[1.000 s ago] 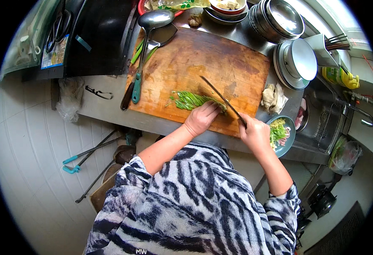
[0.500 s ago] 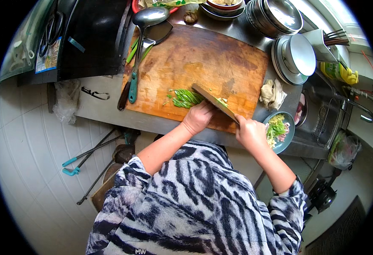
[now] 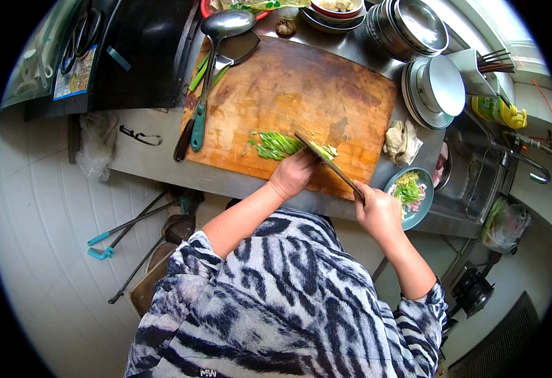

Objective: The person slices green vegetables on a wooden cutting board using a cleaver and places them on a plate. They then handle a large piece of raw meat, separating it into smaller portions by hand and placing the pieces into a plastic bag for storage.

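Observation:
On the wooden cutting board [image 3: 295, 82] lies a pile of green onions [image 3: 274, 145] cut into lengths. My left hand [image 3: 295, 174] is closed at the near side of this pile, its fingertips pressing on the green onions and up against the blade. My right hand [image 3: 378, 211] grips a kitchen knife [image 3: 330, 162] by its handle; the blade slants away to the far left, seen nearly edge-on. Pale cut pieces [image 3: 329, 151] sit just right of the blade. What lies under my left fingers is partly hidden.
A ladle [image 3: 228, 23] and a spatula [image 3: 198, 129] lie along the board's left side. Right of the board are a crumpled cloth [image 3: 403, 142], a blue plate [image 3: 419, 217] of chopped ingredients, stacked bowls [image 3: 443, 85] and the sink [image 3: 477, 176]. Metal bowls [image 3: 421, 25] stand at the back.
The knife blade has turned more edge-on and shifted slightly right, showing more cut pieces beside it. My right hand has moved a little right and nearer; my left hand stays almost in place.

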### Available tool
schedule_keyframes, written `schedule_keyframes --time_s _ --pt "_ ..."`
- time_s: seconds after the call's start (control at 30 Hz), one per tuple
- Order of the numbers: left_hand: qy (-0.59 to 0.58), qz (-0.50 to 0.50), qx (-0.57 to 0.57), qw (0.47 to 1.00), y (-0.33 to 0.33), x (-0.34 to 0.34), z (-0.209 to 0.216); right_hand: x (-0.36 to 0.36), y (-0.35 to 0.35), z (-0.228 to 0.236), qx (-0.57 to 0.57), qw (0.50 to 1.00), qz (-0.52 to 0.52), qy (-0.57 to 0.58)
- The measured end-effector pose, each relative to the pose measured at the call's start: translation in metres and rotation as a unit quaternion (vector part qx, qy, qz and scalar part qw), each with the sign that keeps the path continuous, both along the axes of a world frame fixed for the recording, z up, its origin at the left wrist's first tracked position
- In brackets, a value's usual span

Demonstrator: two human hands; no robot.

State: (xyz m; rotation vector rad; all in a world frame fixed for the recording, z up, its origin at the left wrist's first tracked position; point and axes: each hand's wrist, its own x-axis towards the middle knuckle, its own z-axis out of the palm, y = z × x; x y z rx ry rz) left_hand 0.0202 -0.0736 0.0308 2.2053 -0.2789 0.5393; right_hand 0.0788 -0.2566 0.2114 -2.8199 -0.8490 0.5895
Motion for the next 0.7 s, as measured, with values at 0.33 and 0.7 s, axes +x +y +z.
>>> schedule_keyframes --time_s 0.33,0.7 --pt "-0.011 0.02 -0.012 1.0 -0.002 0.004 0.011 0.001 0.012 -0.021 -0.089 0.995 0.019 0.033" --pt "-0.006 0.024 0.012 1.0 0.001 0.002 0.009 -0.005 0.011 -0.02 0.04 0.997 -0.064 -0.025"
